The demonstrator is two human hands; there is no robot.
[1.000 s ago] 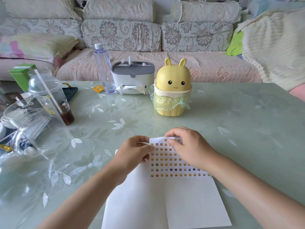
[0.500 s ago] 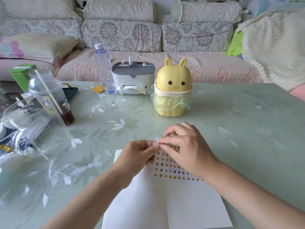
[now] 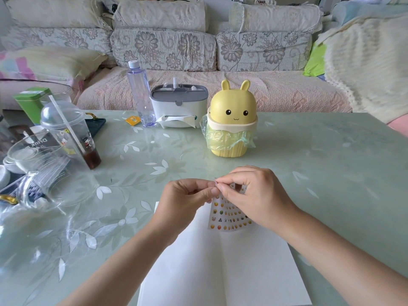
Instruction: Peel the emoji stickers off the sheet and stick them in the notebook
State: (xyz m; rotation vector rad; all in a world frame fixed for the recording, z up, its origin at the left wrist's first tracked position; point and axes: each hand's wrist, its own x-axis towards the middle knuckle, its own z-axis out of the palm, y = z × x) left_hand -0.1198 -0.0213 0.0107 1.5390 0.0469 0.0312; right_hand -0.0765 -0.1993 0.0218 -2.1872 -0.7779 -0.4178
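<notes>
A small sheet of emoji stickers hangs over the far end of the open white notebook, which lies on the pale green table near me. My left hand pinches the sheet's top left corner between thumb and fingers. My right hand pinches at that same corner, fingertip to fingertip with the left, and covers the sheet's upper right part. Only the lower rows of stickers show. Both notebook pages look blank.
A yellow rabbit-shaped bin stands just beyond my hands. Behind it are a tissue box and a clear bottle. A plastic cup with a straw, glassware and a green tin crowd the table's left side.
Both hands have closed together on the sheet's top left corner. The sheet has been lifted from lying flat, so fewer rows show under my right hand.
</notes>
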